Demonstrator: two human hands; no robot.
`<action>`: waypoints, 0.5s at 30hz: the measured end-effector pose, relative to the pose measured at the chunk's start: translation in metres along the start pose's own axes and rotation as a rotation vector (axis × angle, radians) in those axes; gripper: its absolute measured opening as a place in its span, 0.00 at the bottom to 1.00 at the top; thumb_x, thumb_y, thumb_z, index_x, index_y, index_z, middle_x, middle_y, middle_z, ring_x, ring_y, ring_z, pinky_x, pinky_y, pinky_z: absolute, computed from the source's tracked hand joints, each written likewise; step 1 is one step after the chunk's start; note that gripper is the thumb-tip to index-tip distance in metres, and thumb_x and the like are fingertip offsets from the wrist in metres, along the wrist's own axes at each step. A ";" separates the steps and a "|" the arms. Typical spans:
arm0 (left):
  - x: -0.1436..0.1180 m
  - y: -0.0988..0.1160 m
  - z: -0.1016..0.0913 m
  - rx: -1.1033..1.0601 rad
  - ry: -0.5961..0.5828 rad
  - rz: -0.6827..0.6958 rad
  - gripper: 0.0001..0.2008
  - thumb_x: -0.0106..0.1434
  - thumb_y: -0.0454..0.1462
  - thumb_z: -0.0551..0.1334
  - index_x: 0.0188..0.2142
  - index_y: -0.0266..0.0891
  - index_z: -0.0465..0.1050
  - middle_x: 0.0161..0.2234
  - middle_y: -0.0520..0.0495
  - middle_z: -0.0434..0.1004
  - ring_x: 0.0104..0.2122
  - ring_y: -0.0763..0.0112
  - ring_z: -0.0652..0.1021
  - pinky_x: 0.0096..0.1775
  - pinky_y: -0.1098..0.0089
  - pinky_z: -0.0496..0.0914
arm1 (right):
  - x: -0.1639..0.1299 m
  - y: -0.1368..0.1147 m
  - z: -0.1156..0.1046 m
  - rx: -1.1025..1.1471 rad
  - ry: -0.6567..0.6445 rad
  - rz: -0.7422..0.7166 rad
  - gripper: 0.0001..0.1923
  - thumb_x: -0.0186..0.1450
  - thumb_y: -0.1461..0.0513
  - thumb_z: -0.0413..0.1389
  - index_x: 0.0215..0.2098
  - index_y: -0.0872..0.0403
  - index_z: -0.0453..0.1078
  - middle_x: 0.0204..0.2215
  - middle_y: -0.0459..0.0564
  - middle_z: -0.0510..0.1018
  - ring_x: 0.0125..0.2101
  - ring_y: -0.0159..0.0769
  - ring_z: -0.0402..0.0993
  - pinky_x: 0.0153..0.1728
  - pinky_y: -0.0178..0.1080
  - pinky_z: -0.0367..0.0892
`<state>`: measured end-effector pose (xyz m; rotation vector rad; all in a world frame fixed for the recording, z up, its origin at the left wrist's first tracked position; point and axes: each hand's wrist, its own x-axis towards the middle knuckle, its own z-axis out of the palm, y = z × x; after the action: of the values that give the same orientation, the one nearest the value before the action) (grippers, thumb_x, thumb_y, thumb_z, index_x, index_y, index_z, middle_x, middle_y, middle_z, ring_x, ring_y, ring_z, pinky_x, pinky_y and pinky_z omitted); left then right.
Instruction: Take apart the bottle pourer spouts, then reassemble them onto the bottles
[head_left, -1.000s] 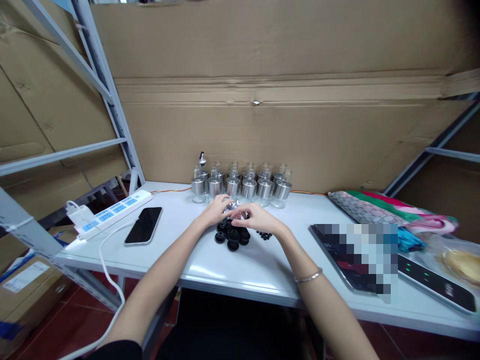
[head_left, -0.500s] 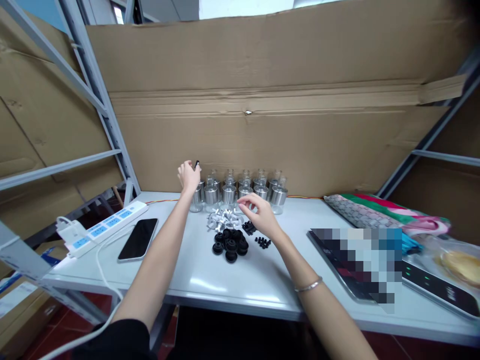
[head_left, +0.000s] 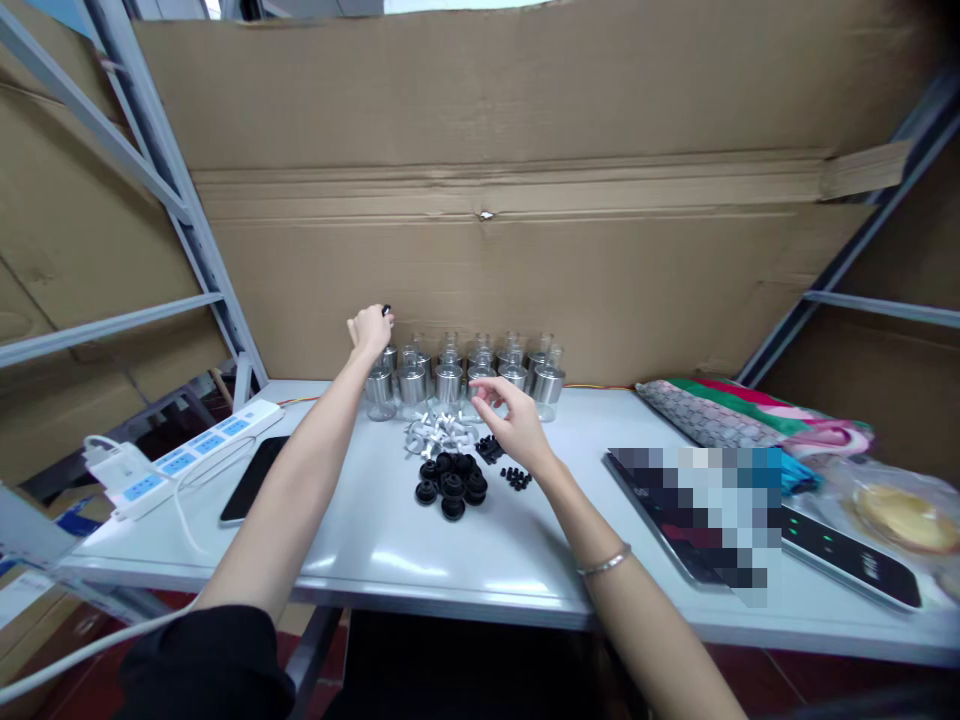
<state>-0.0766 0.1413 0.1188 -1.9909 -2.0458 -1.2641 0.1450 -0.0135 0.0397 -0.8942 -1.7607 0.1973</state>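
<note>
My left hand [head_left: 369, 330] is raised at the back left, above the end of the rows of bottles. Its fingers are closed around a small black piece [head_left: 387, 310], of which only a tip shows. Several glass bottles with metal sleeves [head_left: 448, 382] stand upright in two rows against the cardboard. My right hand [head_left: 517, 425] hovers before the bottles, thumb and forefinger apart, with nothing visible between them. Below it lie small black parts [head_left: 490, 449] and tiny black caps [head_left: 516, 479]. White and grey pieces [head_left: 439, 435] are heaped left of it, and round black lids [head_left: 451, 484] sit nearer me.
On the left are a white power strip [head_left: 202, 450] with a plugged-in charger and a phone [head_left: 251, 485] partly behind my left forearm. To the right lie a dark tablet-like device [head_left: 660, 520], partly pixelated, a black panel [head_left: 851, 558] and colourful fabric [head_left: 817, 435]. Cardboard [head_left: 525, 280] walls the back.
The whole view has shifted slightly. My left hand has turned a little, and less of the black piece shows in it. My right hand stays in front of the bottles, its fingers slightly more spread.
</note>
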 end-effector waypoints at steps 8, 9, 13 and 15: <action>-0.027 0.061 -0.065 -0.564 0.530 0.387 0.11 0.62 0.45 0.59 0.31 0.39 0.67 0.36 0.46 0.72 0.44 0.63 0.70 0.47 0.62 0.63 | -0.001 -0.004 0.002 -0.174 0.245 -0.167 0.13 0.62 0.60 0.53 0.45 0.53 0.67 0.41 0.54 0.73 0.45 0.42 0.67 0.48 0.47 0.64; -0.043 0.070 -0.069 -0.674 0.561 0.442 0.12 0.64 0.46 0.57 0.32 0.40 0.66 0.36 0.47 0.72 0.42 0.66 0.71 0.45 0.64 0.64 | -0.002 -0.005 0.004 -0.189 0.291 -0.172 0.17 0.61 0.59 0.54 0.48 0.53 0.65 0.44 0.55 0.72 0.48 0.43 0.66 0.50 0.49 0.63; -0.119 0.106 -0.067 -1.017 0.512 0.583 0.12 0.68 0.47 0.50 0.35 0.42 0.63 0.30 0.51 0.69 0.28 0.77 0.71 0.33 0.72 0.66 | -0.006 -0.007 0.014 -0.198 0.321 -0.189 0.35 0.56 0.54 0.59 0.58 0.54 0.53 0.54 0.60 0.65 0.55 0.48 0.60 0.55 0.54 0.60; -0.153 0.121 -0.060 -1.062 0.399 0.562 0.12 0.68 0.46 0.48 0.36 0.42 0.63 0.29 0.52 0.68 0.25 0.79 0.70 0.30 0.73 0.66 | -0.010 -0.005 0.020 -0.170 0.248 -0.183 0.40 0.55 0.52 0.60 0.61 0.54 0.49 0.56 0.61 0.62 0.57 0.50 0.59 0.55 0.55 0.59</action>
<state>0.0238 -0.0346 0.1407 -2.0390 -0.5238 -2.5441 0.1263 -0.0178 0.0277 -0.8332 -1.6319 -0.1788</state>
